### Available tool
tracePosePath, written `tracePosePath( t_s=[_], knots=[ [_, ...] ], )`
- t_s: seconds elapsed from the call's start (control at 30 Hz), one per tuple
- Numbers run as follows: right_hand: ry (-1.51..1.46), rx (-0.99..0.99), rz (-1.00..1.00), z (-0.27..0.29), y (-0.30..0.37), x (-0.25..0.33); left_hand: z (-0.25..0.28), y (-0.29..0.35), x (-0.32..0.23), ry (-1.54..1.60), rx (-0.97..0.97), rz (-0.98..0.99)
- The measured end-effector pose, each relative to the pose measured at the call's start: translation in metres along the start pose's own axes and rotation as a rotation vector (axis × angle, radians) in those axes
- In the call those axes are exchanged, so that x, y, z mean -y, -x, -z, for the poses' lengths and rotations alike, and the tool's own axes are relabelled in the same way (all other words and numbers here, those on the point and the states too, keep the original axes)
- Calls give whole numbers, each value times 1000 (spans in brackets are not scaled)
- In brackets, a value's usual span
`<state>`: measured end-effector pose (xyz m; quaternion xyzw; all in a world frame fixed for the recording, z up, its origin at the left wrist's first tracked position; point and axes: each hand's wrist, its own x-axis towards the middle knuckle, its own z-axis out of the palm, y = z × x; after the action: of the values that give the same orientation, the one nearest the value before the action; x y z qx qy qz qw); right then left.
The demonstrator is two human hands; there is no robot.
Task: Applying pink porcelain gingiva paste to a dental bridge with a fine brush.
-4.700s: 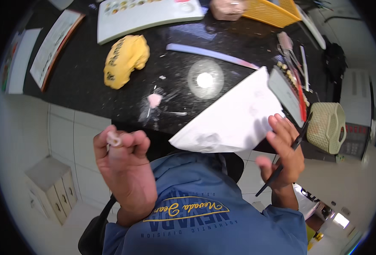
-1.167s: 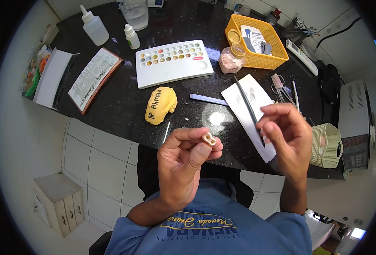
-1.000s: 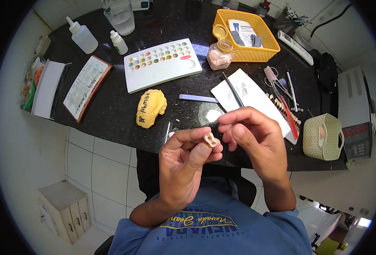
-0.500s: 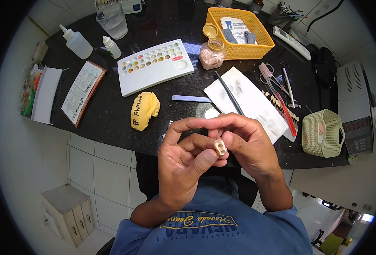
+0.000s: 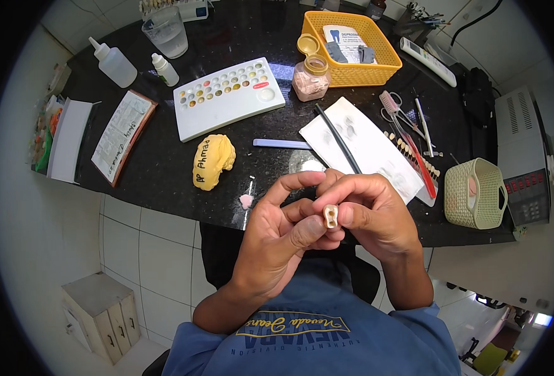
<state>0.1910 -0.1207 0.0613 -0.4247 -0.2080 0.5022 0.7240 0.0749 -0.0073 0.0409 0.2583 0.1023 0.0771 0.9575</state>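
Observation:
A small ivory dental crown piece (image 5: pixel 331 217), two hollows showing on its underside, is pinched between my hands over the table's front edge. My left hand (image 5: pixel 269 250) grips its left side with the thumb, the fingers curled behind. From the other side, the thumb and index finger of my right hand (image 5: pixel 380 219) close on it. A pink lump (image 5: pixel 245 201) lies on the black table beside my left fingers. Farther left sits a yellow putty dental impression (image 5: pixel 210 166) with dark writing on it.
Behind my hands are a white palette (image 5: pixel 227 116), a lilac stick (image 5: pixel 280 144) and stained white paper (image 5: pixel 364 147) bearing a dark rod. A red-handled brush (image 5: pixel 424 169) and tooth shade tabs lie right, near a pale green basket (image 5: pixel 477 216). A pink-filled jar (image 5: pixel 311 78) stands beside the yellow basket (image 5: pixel 393 69).
My fingers have turned the crown piece, so its hollows now line up one above the other. My index fingertips have shifted, and the pink lump on the table has come into fuller view.

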Motion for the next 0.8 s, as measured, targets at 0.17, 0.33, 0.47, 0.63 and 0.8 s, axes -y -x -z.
tracePosePath(
  t_s=[0.17, 0.33, 0.47, 0.63, 0.8],
  knots=[
    [-112, 22, -3, 7, 4, -6, -9, 2, 1, -133, -102, -52],
    [-238, 7, 52, 17, 8, -8, 6, 18, -13, -911, -351, -738],
    [-243, -97, 70, 18, 11, -6, 15, 2, -62, -1626, -677, -887],
    [-257, -128, 59, 17, 11, -3, 17, 3, -78, -1906, -618, -554],
    [-242, -144, 45, 15, 11, -2, 17, 5, -80, -1819, -671, -436]
  ],
)
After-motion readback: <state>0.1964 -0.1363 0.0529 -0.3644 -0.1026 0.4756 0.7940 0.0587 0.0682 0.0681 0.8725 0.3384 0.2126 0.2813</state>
